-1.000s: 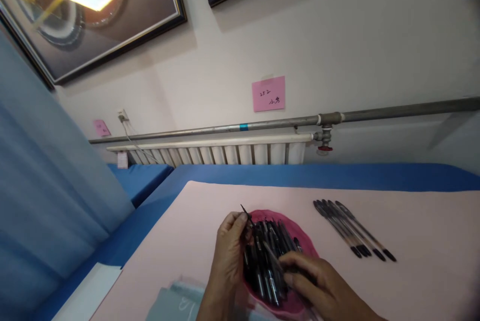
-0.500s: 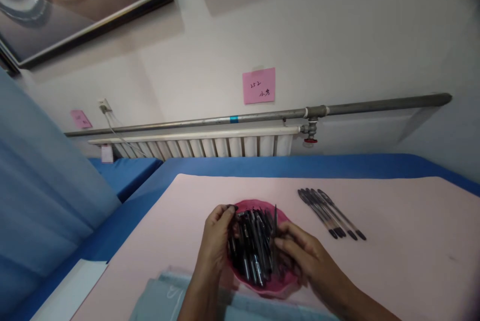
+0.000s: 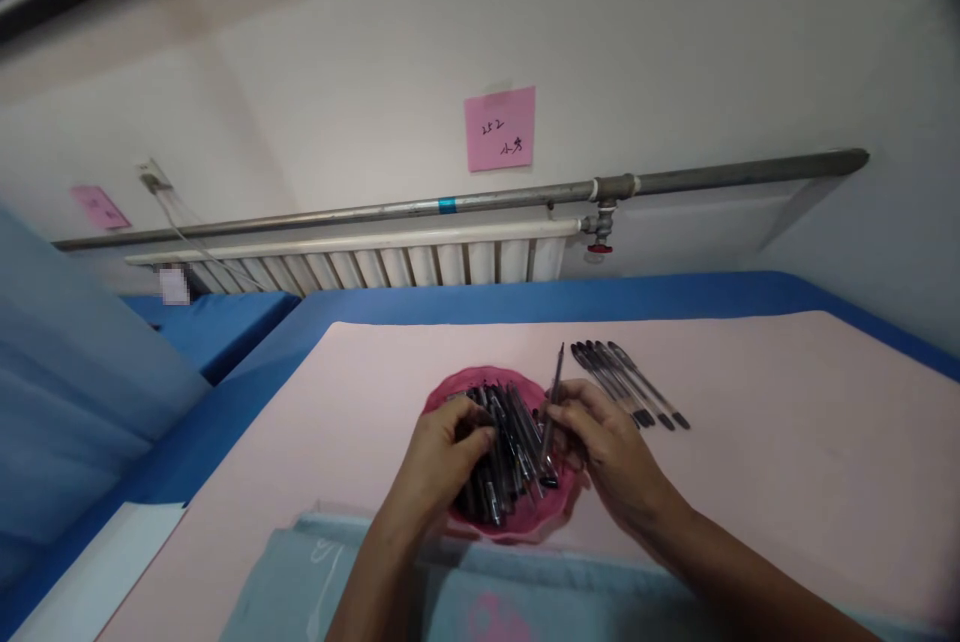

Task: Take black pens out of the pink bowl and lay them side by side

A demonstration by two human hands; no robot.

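A pink scalloped bowl (image 3: 517,530) holds a heap of black and clear pens (image 3: 510,442). My right hand (image 3: 611,447) is at the bowl's right side, its thumb and fingers pinching a slim pen (image 3: 556,380) that stands nearly upright, thin tip uppermost. Over the bowl's left part, my left hand (image 3: 442,452) has its fingers curled and its thumb close to them. Something dark shows at those fingertips; I cannot tell whether it is held or lies in the heap behind.
Several capped pens (image 3: 630,387) lie side by side on the pink sheet (image 3: 765,462), right of the bowl. Folded light-blue cloth (image 3: 292,572) is in front. A white sheet (image 3: 112,562) lies at left. Behind are a radiator (image 3: 420,262) and a pipe (image 3: 712,177).
My left hand has moved from the bowl's left rim in over the pens. The pen in my right hand now rises higher above the rim. The camera view has shifted.
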